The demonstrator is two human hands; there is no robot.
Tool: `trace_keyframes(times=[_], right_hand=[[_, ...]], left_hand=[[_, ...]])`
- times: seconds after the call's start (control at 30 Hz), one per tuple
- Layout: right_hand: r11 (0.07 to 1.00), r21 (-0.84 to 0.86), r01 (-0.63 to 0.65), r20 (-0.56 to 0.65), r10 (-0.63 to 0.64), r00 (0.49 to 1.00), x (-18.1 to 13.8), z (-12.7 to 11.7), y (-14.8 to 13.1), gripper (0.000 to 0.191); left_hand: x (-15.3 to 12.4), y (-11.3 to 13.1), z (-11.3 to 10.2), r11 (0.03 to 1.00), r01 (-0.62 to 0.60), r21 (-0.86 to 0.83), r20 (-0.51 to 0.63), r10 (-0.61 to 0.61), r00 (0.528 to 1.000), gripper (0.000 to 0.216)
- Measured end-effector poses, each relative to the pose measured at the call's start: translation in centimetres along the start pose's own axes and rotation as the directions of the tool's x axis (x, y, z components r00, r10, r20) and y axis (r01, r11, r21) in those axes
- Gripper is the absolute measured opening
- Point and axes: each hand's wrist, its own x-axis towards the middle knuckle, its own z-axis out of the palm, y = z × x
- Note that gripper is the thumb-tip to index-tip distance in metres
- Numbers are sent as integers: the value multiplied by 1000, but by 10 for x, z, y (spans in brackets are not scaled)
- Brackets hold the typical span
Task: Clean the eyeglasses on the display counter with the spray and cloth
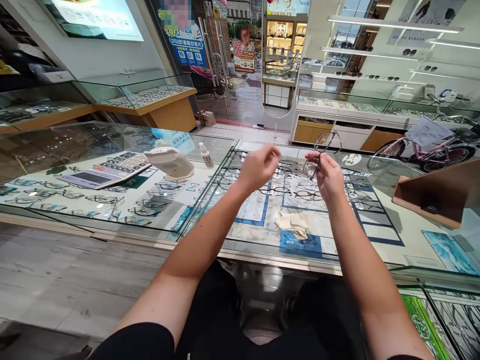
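Observation:
My right hand [329, 175] is raised over the glass counter [210, 235] and pinches a pair of thin dark-framed glasses [325, 144] by one side, so the frame stands up above my fingers. My left hand [258, 167] hovers a short way to the left at the same height. Its fingers are curled in, and I cannot make out anything between them. A crumpled beige cloth [293, 223] lies on the glass below and between my hands. Rows of glasses show under the counter glass.
To the left on the counter are a large calculator [107, 171], a small white device [170, 162] and a little spray bottle [206, 155]. A wooden box [437, 192] stands at the right edge. Behind the counter are a pink bicycle [423, 150], display shelves and the shop door.

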Motion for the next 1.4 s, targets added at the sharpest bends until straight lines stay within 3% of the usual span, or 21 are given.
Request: trace_keyframes(times=[0.03, 0.07, 0.13, 0.2, 0.23, 0.4, 0.5, 0.57, 0.67, 0.73, 0.83, 0.9, 0.97, 1.03, 1.1, 1.2, 1.27, 1.33, 1.4], right_hand=[[1000, 7, 2, -3, -2, 1000, 1, 0, 1, 42], [1000, 15, 2, -5, -2, 1000, 2, -1, 2, 43], [999, 34, -4, -5, 4, 1000, 3, -1, 4, 44], [998, 53, -16, -4, 16, 1000, 4, -1, 6, 45], [998, 56, -23, -2, 23, 1000, 5, -2, 7, 45], [996, 81, -30, 18, 29, 999, 6, -3, 10, 42], [994, 107, -30, 1, 30, 1000, 6, -3, 10, 39], [993, 115, -31, -3, 32, 999, 5, -3, 10, 38], [995, 99, -28, 2, 28, 1000, 5, -2, 11, 39], [996, 79, -26, 3, 26, 1000, 5, -2, 11, 41], [997, 70, -27, 5, 27, 1000, 5, -2, 10, 42], [996, 80, -33, 3, 33, 999, 5, -3, 10, 41], [994, 101, -45, 7, 44, 999, 5, -3, 10, 40], [992, 113, -58, 18, 56, 998, 5, -3, 10, 41], [992, 106, -65, 29, 62, 998, 5, -3, 9, 41], [993, 97, -68, 44, 64, 997, 4, -2, 8, 41], [993, 96, -69, 53, 64, 997, 4, -1, 8, 41], [993, 92, -69, 62, 64, 996, 4, -1, 9, 40], [993, 90, -70, 71, 63, 995, 4, -2, 10, 40]], left_hand=[[-6, 13, 4, 999, -38, -3, 245, 38, 969, 14], [-12, 25, 9, 997, -79, 25, 419, 61, 906, 17], [-26, 46, 18, 977, -205, 63, 692, 106, 714, 22], [-39, 61, 29, 956, -276, 100, 805, 86, 588, 35], [-44, 65, 34, 947, -299, 116, 830, 73, 553, 38], [-50, 60, 47, 952, -274, 136, 846, 32, 532, 30], [-48, 50, 43, 974, -225, 36, 849, 89, 521, 26], [-49, 45, 40, 979, -200, -36, 830, 141, 540, 19], [-53, 45, 36, 983, -172, -64, 789, 156, 595, 13], [-56, 48, 33, 994, -110, -16, 746, 85, 661, 15], [-58, 49, 30, 995, 92, 28, 636, -89, 766, 19], [-56, 46, 28, 954, 294, -59, 576, -208, 791, 19], [-53, 39, 26, 834, 509, -215, 587, -306, 750, 24], [-50, 33, 21, 673, 660, -334, 672, -322, 667, 35], [-50, 28, 13, 554, 751, -360, 759, -293, 581, 47], [-55, 27, 0, 487, 820, -301, 814, -317, 487, 55], [-59, 30, -7, 499, 828, -256, 800, -372, 471, 54], [-62, 35, -10, 497, 828, -258, 758, -427, 493, 48], [-61, 39, -12, 428, 841, -331, 698, -489, 523, 39]])
